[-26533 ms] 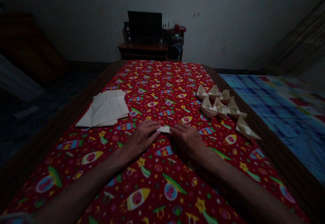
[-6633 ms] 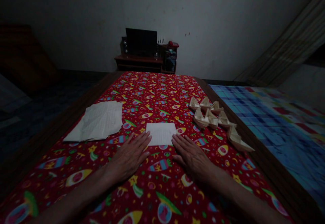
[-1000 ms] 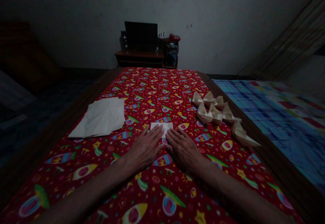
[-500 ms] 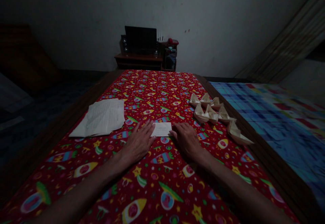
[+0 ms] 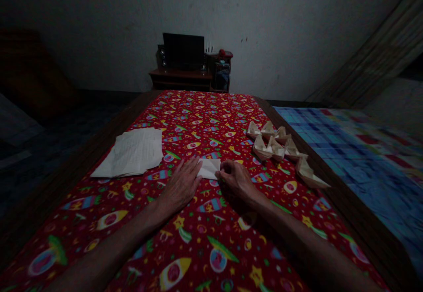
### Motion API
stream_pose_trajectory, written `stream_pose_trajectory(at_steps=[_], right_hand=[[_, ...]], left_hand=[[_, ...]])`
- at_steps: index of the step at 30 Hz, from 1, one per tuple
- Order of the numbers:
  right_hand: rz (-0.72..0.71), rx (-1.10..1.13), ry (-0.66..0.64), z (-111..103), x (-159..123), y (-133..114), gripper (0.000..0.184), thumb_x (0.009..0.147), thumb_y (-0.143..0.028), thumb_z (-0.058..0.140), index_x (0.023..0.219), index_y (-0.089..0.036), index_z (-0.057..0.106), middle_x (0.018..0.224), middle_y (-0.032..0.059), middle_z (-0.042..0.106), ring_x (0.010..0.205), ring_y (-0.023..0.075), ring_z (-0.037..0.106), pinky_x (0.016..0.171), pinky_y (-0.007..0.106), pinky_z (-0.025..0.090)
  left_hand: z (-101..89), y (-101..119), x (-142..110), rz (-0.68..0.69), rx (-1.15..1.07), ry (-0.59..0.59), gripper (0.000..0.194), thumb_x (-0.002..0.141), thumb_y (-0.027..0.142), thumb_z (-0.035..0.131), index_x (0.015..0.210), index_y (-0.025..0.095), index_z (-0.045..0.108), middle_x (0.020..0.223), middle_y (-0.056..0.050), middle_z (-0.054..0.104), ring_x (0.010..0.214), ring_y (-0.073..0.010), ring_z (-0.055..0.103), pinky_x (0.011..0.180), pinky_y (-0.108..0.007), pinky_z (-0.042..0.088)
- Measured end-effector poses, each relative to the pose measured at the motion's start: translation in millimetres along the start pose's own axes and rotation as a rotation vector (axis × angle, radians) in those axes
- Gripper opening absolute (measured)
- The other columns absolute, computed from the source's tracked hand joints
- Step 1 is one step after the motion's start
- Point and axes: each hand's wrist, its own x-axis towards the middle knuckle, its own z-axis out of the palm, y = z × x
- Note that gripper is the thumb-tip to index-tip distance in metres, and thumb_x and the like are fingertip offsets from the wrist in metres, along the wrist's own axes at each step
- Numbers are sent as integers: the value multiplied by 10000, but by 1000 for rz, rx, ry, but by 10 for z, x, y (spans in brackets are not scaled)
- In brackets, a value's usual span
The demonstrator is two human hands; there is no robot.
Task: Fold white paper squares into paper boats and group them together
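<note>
A small folded sheet of paper (image 5: 209, 168) lies on the red patterned cloth (image 5: 211, 120) between my hands. My left hand (image 5: 183, 179) rests flat over its left end, fingers stretched out. At the opposite end, my right hand (image 5: 236, 177) pinches the paper's right edge between thumb and fingers. That edge looks slightly raised. To the left lies a stack of paper sheets (image 5: 135, 153). Several folded paper boats (image 5: 274, 146) stand grouped on the right side of the cloth.
The cloth covers a table with dark wooden edges (image 5: 357, 208). A bed with a blue checked cover (image 5: 317, 129) is on the right. Against the far wall, a monitor (image 5: 183, 51) and speakers stand on a small brown desk (image 5: 180, 75).
My right hand has moved slightly left, and its fingers have closed on the paper's right edge. The paper's visible face has changed, its right end now lifted. My left hand stays put.
</note>
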Motion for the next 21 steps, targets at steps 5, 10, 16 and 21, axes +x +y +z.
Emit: stream_pose_trajectory(at_steps=[5,10,16,21], right_hand=[[-180,86,132,-39,4,-36,92,805,-218,564,751,-174,624,698,7,628,632,131,549,572,221,370],[-654,-207,423,-250,-97,-122,164,883,-191,487,757,-166,589,753,53,625,718,157,530,652,267,380],[-878,-457,195,-161,-418,-66,169,892,-161,455,811,-154,602,771,60,594,700,167,449,645,305,334],[-782,-344,41,-36,-441,122,196,908,-166,442,818,-157,617,796,61,594,721,154,475,614,265,351]], left_hand=[[-51,-19,46,-6,-107,80,536,932,230,353,1440,171,191,1477,-124,304,1379,-232,233,1103,-469,276],[-347,69,106,29,-158,258,541,908,200,435,1411,180,235,1442,-132,339,1353,-258,264,1078,-470,308],[-447,280,-27,242,-135,99,111,899,178,461,911,176,572,937,-48,620,921,-214,534,822,-387,439],[-334,301,-125,185,-229,-72,179,921,185,429,828,153,579,839,-53,605,812,-181,542,730,-312,440]])
